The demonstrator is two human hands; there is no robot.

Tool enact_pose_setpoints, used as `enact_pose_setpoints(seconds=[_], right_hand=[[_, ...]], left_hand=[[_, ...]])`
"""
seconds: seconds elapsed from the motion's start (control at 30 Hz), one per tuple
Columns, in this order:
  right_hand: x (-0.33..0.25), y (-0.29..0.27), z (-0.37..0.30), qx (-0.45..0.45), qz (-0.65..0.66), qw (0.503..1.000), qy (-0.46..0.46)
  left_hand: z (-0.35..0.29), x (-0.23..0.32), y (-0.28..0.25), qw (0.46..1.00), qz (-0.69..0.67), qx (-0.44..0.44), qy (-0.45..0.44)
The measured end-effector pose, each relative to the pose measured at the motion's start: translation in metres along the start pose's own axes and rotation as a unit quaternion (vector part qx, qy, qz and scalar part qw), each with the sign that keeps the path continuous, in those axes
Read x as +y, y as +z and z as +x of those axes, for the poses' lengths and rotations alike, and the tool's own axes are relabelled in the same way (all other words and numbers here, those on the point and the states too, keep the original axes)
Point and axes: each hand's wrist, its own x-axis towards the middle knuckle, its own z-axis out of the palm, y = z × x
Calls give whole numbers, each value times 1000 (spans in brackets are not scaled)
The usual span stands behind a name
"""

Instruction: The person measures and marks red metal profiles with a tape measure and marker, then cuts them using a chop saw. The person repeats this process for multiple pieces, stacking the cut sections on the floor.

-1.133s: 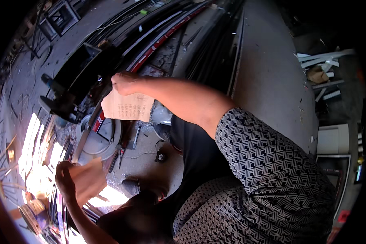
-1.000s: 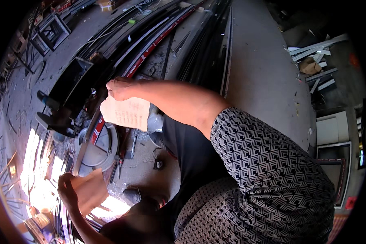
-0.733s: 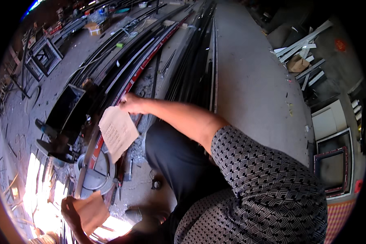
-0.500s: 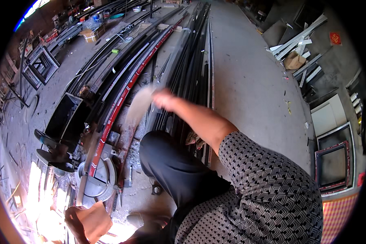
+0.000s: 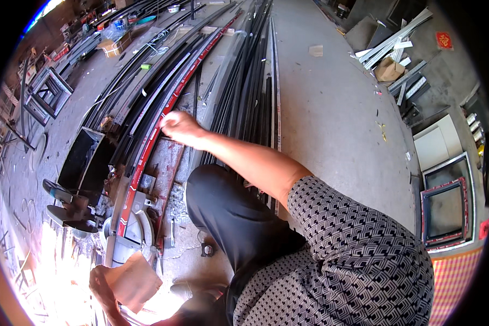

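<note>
My right hand (image 5: 182,129) is reached out over a long dark metal profile with a red patterned strip (image 5: 171,102). Its fingers are curled closed at the strip's edge; whether they grip it or only pass over it does not show. Low on the left, my left hand (image 5: 100,287) holds a piece of brown cardboard (image 5: 134,282) by one side, beside the saw's round base. The near end of the red-striped profile lies on the round metal base of a cutting saw (image 5: 142,231).
Bundles of dark profiles (image 5: 250,92) run away along the floor. A black metal bin (image 5: 84,163) stands left of the saw. A small tan cardboard piece (image 5: 315,50) is over the floor at the far right. Window frames (image 5: 445,209) lean at the right.
A blurred tan piece was at my right hand; now a tan piece is farther off to the right. That hand has come left to the red strip. The left hand's cardboard has turned.
</note>
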Motion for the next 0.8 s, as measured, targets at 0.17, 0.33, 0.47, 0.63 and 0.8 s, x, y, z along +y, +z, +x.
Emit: enact_pose_setpoints(seconds=[0.17, 0.33, 0.47, 0.63, 0.8], right_hand=[[-69, 71, -34, -215, -226, 937, -155], [-59, 150, -67, -342, -215, 876, -264], [-35, 215, -89, -459, -158, 844, -228], [-8, 238, -106, -478, -51, 863, -154], [-18, 238, -108, -459, -73, 879, -109]], left_hand=[[-5, 12, 16, 996, -80, -21, 11], [-19, 42, 27, 984, -176, -20, -22], [-25, 41, 15, 973, -220, -24, -71], [-23, 40, 12, 974, -197, -21, -113], [-30, 54, 4, 963, -238, -47, -120]])
